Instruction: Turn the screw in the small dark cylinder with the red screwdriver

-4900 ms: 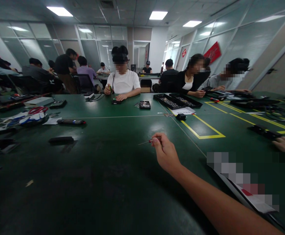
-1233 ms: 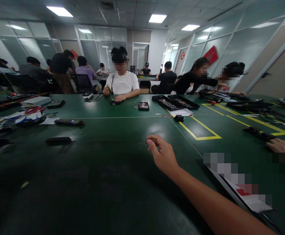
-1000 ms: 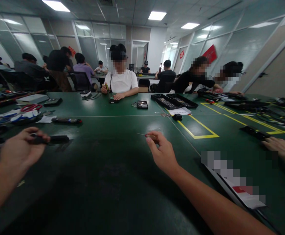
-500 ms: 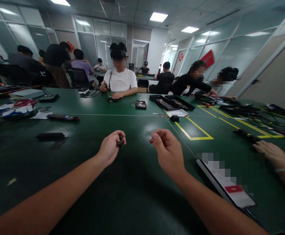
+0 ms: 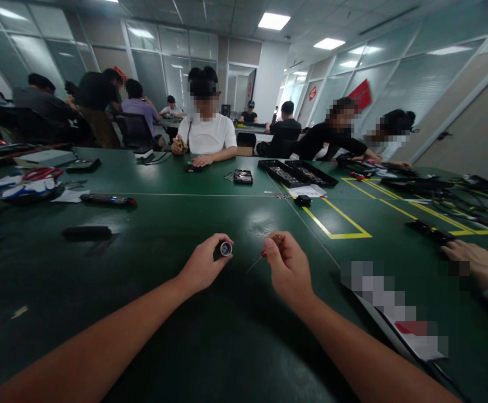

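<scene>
Above the green table [image 5: 151, 336], my left hand [image 5: 205, 262] pinches a small round cylinder [image 5: 226, 249] between thumb and fingers. Its open end faces me, with a pale rim and a dark inside. To its right, my right hand [image 5: 288, 266] is closed on a small red piece [image 5: 263, 254], from which a thin metal shaft [image 5: 253, 265] points down and left toward the cylinder. The shaft and the cylinder do not touch. Most of the red piece is hidden by my fingers.
A dark case [image 5: 87, 233] and a pen-like tool [image 5: 107, 200] lie at the left. Black trays [image 5: 284, 173] stand at the back. A flat panel [image 5: 384, 319] lies right of my arm, near another person's hand [image 5: 474, 260]. A person in white [image 5: 212, 137] sits opposite.
My left hand has moved right and turned the cylinder so its open end faces me. My right hand has shifted slightly down, and the shaft shows more clearly.
</scene>
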{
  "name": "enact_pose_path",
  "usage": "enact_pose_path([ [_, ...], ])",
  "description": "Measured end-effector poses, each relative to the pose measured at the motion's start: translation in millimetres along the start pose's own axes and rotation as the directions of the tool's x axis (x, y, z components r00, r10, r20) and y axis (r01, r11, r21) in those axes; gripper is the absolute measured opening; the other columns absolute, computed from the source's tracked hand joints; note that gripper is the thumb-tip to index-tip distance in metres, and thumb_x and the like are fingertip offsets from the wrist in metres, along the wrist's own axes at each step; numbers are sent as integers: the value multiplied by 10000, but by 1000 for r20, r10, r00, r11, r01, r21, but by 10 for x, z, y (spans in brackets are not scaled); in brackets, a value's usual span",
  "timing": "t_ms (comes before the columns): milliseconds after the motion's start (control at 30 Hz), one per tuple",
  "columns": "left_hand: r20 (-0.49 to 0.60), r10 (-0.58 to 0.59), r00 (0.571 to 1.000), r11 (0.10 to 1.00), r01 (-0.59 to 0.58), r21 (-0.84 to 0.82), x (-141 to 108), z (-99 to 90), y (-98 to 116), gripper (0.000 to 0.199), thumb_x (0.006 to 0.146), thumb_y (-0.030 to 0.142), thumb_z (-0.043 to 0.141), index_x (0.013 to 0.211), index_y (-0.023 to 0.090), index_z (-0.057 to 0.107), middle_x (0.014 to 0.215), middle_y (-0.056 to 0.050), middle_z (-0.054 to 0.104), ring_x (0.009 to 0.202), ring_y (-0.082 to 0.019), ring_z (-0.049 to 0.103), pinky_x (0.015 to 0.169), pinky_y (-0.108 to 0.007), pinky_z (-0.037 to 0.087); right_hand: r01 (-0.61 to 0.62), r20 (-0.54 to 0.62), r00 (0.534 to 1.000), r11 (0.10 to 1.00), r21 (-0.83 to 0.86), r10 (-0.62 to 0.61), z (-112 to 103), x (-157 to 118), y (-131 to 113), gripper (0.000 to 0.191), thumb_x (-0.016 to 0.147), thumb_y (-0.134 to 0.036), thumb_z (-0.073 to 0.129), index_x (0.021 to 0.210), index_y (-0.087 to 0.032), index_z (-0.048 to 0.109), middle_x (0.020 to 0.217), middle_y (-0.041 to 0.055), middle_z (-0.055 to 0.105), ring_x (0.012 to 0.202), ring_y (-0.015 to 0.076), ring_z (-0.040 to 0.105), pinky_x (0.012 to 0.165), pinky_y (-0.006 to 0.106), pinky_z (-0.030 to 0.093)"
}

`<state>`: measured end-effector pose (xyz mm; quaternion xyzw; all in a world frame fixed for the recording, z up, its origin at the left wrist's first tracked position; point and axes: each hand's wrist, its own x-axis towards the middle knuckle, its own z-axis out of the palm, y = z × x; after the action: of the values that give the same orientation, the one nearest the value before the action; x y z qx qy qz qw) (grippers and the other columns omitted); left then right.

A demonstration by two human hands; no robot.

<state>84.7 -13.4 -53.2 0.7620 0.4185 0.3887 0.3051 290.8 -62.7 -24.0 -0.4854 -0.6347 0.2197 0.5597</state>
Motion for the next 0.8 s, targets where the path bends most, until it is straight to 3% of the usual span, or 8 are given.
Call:
enact_pose_path([
  [133, 37, 100, 994, 988, -104, 113, 4, -9, -28, 324, 870, 179, 684, 1186, 249, 675, 1230, -64, 684, 1192, -271, 596, 1104, -516, 382, 58, -27, 998, 998, -18, -58, -15, -15, -15, 204, 1014, -406, 518, 944, -236, 606, 764, -10, 604, 678, 155, 576, 642, 305, 451],
  [300, 39, 70, 997, 980, -76, 186, 17, -8, -75, 366, 893, 225, 688, 1255, 260, 651, 1278, -70, 676, 1232, -281, 583, 1183, -600, 243, 69, -62, 996, 997, -31, -71, -14, -25, -23, 199, 1017, -385, 503, 1094, -241, 617, 824, 10, 674, 713, 171, 642, 670, 323, 502],
  [800, -18, 94, 995, 981, -90, 173, 19, -30, -9, 352, 884, 247, 708, 1232, 229, 663, 1209, -85, 696, 1150, -279, 609, 1095, -500, 383, 31, 6, 999, 999, -13, -31, 26, -26, 30, 210, 1007, -402, 527, 1106, -239, 616, 922, 50, 749, 821, 209, 732, 772, 376, 565],
])
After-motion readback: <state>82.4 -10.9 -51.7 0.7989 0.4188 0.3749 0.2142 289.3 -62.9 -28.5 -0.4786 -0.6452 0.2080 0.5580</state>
